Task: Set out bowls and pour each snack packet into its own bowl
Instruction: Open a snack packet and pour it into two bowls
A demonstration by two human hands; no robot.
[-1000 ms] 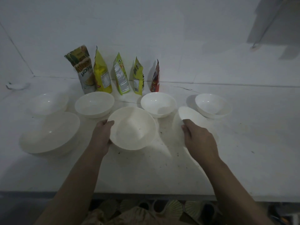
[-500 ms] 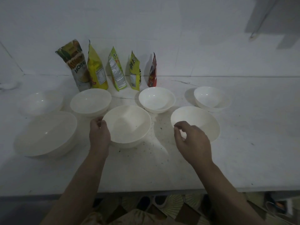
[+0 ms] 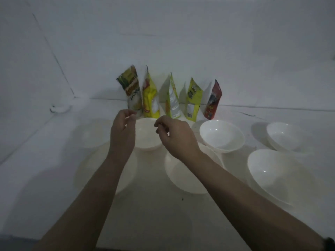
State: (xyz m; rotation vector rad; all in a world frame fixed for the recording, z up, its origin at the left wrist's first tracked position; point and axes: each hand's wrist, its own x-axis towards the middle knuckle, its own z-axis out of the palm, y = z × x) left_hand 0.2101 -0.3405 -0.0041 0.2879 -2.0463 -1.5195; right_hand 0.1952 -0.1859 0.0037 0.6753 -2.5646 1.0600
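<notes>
Five crinkly foil snack packets (image 3: 168, 96) stand upright at 12 o'clock on the white bench (image 3: 45, 169), behind empty glossy white bowls (image 3: 222, 135). Likely light and slippery; pinch top seams. Left hand (image 3: 123, 132) and right hand (image 3: 174, 135) hover loosely curled, empty.

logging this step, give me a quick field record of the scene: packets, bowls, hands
packets: five, upright in a row at the wall, from the jackfruit packet on the left to the red packet on the right
bowls: white, on the counter, nothing visible in them
left hand: raised near the jackfruit packet, holding nothing
right hand: fingers loosely curled above a bowl, holding nothing
</notes>
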